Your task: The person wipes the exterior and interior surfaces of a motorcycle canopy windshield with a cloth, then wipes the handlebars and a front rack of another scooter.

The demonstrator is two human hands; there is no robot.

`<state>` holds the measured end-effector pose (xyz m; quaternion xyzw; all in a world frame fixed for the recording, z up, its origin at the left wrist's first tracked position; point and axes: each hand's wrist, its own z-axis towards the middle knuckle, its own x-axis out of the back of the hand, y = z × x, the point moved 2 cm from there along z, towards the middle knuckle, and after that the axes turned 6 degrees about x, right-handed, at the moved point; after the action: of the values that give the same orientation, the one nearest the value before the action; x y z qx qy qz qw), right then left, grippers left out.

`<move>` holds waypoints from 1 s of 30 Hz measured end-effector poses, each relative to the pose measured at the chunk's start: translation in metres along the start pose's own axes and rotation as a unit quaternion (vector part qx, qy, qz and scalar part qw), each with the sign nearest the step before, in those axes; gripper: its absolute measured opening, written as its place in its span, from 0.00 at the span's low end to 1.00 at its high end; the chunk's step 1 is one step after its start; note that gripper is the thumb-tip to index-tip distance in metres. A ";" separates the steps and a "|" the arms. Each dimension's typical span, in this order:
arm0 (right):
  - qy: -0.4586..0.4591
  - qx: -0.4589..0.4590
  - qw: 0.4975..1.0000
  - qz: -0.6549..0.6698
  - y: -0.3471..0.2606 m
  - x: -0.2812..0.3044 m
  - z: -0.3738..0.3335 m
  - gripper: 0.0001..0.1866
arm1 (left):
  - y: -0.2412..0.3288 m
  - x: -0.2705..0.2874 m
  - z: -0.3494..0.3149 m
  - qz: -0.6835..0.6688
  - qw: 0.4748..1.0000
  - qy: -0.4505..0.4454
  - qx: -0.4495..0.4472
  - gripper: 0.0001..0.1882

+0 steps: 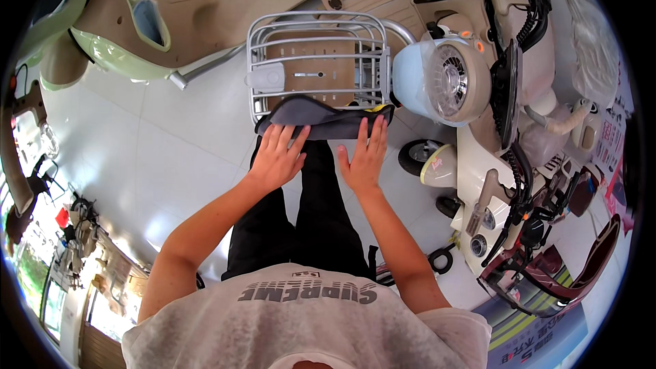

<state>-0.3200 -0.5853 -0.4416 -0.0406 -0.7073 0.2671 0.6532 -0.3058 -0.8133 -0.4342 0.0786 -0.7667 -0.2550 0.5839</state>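
A silver metal tube frame [320, 15], shaped like a cage with rails, stands in front of me, with a tan panel [301, 75] inside it. Along its near side lies a dark grey padded cushion [311, 117], its upper edge wavy and a bit of yellow at its right end. My left hand [277, 158] rests on the cushion's left half, fingers stretched out. On the right end my right hand [364, 160] presses with straight fingers, its thumb held apart. Neither hand is wrapped round it. A light grey plastic piece [266, 78] sits at the frame's left side.
A tan and pale green scooter [184, 10] stands at the far left. Close on the right, a light blue headlight housing [417, 82] in clear film sits beside the frame. More scooters with handlebars [516, 164] and a dark red windshield [547, 273] crowd the right side. The floor [164, 143] is pale tile.
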 end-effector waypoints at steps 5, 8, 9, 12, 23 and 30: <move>0.015 0.020 1.000 -0.004 0.011 0.012 0.038 0.41 | -0.002 0.019 0.021 0.014 0.998 0.035 0.052 0.41; 0.038 0.041 0.998 0.004 0.010 0.016 0.059 0.31 | -0.009 0.018 0.018 0.011 0.996 0.026 0.087 0.42; 0.038 0.041 0.998 0.004 0.012 0.018 0.064 0.31 | -0.012 0.018 0.014 0.013 0.995 0.041 0.094 0.41; 0.058 0.026 0.997 0.031 0.018 0.029 0.073 0.18 | -0.021 0.027 0.009 0.013 0.993 0.051 0.102 0.39; 0.027 0.017 0.997 0.066 0.012 0.038 0.095 0.05 | -0.023 0.059 0.027 -0.055 0.990 0.091 0.093 0.25; -0.030 0.043 0.995 0.091 0.022 0.040 0.101 0.08 | -0.026 0.048 0.052 -0.083 0.994 -0.029 0.064 0.20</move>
<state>-0.4281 -0.5832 -0.4155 -0.0686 -0.7079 0.3564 0.6059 -0.3741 -0.8403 -0.4158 0.1715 -0.7890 -0.2548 0.5321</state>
